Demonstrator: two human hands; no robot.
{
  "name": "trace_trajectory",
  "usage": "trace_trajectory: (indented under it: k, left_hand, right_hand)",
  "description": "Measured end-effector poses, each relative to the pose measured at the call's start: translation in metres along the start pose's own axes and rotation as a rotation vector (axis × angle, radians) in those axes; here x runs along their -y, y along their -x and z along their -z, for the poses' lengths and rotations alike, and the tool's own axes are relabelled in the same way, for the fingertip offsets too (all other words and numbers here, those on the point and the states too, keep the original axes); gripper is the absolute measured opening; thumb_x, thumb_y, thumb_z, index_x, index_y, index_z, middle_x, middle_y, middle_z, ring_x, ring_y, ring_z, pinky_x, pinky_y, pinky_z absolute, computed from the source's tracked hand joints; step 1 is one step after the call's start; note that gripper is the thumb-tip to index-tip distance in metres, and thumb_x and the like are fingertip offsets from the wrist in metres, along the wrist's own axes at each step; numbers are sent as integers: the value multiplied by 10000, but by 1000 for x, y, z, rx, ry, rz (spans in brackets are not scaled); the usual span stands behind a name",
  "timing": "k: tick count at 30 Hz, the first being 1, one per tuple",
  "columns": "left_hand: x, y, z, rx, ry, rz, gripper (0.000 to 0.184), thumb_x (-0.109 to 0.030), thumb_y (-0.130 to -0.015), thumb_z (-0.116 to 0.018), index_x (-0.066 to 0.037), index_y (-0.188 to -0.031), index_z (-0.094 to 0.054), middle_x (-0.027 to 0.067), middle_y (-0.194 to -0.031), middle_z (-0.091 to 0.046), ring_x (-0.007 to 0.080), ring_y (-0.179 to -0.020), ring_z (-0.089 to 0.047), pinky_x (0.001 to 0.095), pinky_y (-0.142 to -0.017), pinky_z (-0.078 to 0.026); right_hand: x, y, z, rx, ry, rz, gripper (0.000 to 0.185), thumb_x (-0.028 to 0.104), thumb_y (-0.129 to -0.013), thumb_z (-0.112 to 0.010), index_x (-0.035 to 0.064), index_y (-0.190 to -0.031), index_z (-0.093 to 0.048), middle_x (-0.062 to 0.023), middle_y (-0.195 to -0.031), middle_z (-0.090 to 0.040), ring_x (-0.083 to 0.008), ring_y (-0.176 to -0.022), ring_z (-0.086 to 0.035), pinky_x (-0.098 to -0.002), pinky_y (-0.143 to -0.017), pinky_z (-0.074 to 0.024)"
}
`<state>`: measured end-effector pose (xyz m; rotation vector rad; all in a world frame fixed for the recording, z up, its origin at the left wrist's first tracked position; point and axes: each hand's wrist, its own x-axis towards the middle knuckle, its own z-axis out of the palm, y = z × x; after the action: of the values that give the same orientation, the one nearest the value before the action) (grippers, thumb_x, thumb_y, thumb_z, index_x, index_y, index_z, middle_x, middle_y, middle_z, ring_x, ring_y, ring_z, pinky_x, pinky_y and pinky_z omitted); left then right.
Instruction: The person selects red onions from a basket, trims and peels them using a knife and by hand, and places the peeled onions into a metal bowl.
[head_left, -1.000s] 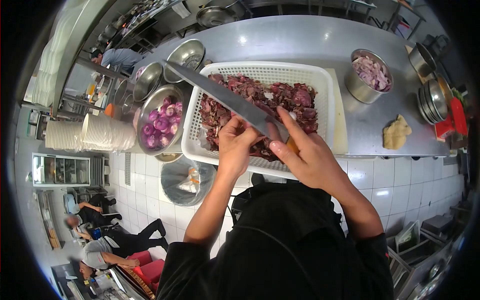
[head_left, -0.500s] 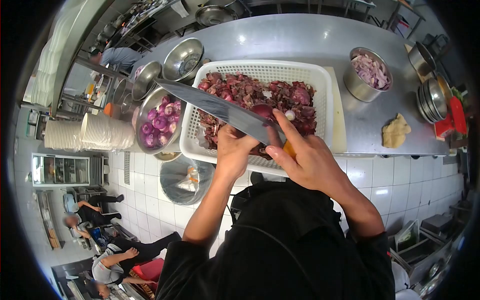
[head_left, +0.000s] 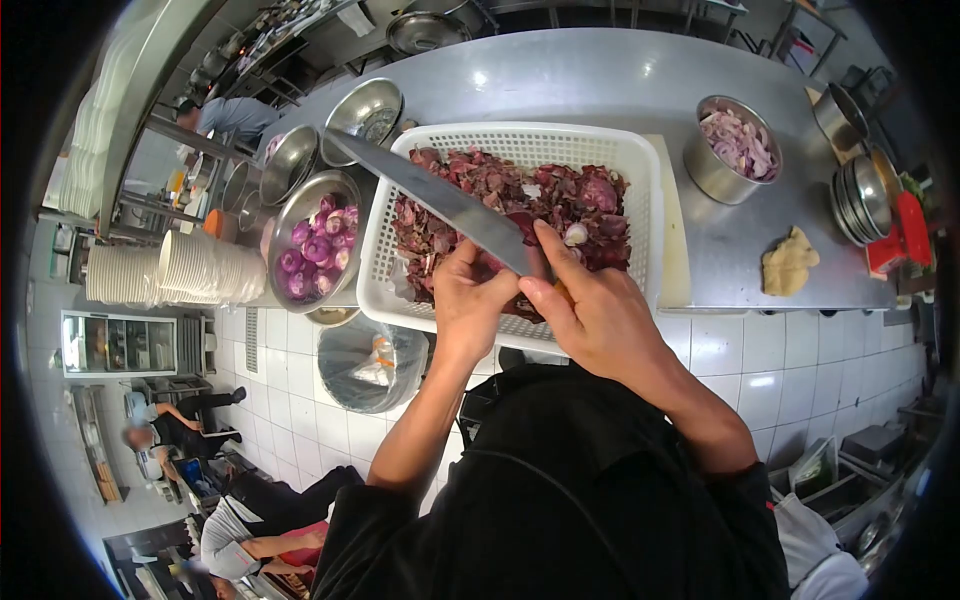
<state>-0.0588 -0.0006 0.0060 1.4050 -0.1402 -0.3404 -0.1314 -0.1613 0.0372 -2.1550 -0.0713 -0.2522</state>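
Observation:
My right hand (head_left: 605,320) grips a large chef's knife (head_left: 430,195), its index finger stretched along the blade near the handle. The blade points up and left across a white perforated basket (head_left: 640,150). My left hand (head_left: 472,305) is closed around a red onion (head_left: 488,266), which the blade and fingers partly hide. Thumbs of both hands are close together by the heel of the blade. Under them the basket holds many dry onion skins (head_left: 570,180) and some whole red onions. Peeled purple onions (head_left: 316,250) fill a steel bowl left of the basket.
A steel pot (head_left: 718,185) of sliced onion stands right of the basket, with a tan cloth (head_left: 790,265) near the counter edge. Steel bowls (head_left: 365,110) stand behind left. Below is a lined bin (head_left: 345,375). Several people are around the kitchen.
The knife has shifted slightly, its tip now a little lower and farther right. Both hands stay close together over the basket. A person at lower left has moved.

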Motion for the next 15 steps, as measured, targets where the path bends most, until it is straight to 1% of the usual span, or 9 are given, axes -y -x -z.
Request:
trace_trajectory:
  k: [1,4,6,9,11,15]
  left_hand:
    - [3,-1,2,3,-14,-27,323,25,-844,-682,45,-1164,-642,50,-977,-706,86,-821,-642,238,-703,-526]
    - [-1,0,0,-55,-12,6,387,43,-835,-689,61,-1216,-621,59,-988,-705,81,-809,-635,230,-709,-524]
    - [-3,1,0,-55,-23,7,426,48,-832,-689,64,-1250,-607,65,-996,-709,85,-814,-641,229,-719,-529]
    - [-1,-1,3,-63,-25,22,449,54,-826,-690,67,-1266,-603,70,-1005,-716,91,-831,-653,233,-733,-537]
    - [0,-2,4,-65,-8,16,446,56,-823,-692,67,-1261,-609,70,-1006,-720,93,-841,-660,236,-738,-542]
    - [5,-2,5,-88,28,-17,425,55,-819,-696,64,-1239,-628,62,-1003,-723,90,-841,-662,237,-736,-545]
  right_hand:
    - [0,-1,-2,-24,-34,-6,586,373,-991,-549,-76,-1367,-510,-199,-634,-629,-410,-613,-658,-447,-575,-518]
    - [5,-6,2,20,-199,-138,525,375,-1014,-520,-31,-1343,-562,-180,-644,-631,-348,-622,-673,-390,-618,-517]
    - [2,-10,8,120,-389,-260,493,382,-1029,-499,8,-1339,-584,-132,-635,-606,-252,-602,-630,-349,-620,-493]
    - [4,-15,14,214,-511,-421,462,386,-1044,-481,42,-1325,-609,-61,-621,-547,-142,-579,-534,-307,-598,-455]
    - [7,-17,16,222,-535,-483,451,382,-1048,-478,42,-1309,-621,-33,-612,-514,-108,-566,-489,-298,-578,-436]
    - [9,-17,11,201,-594,-506,433,366,-1048,-481,20,-1244,-653,-15,-599,-490,-97,-553,-475,-298,-555,-426]
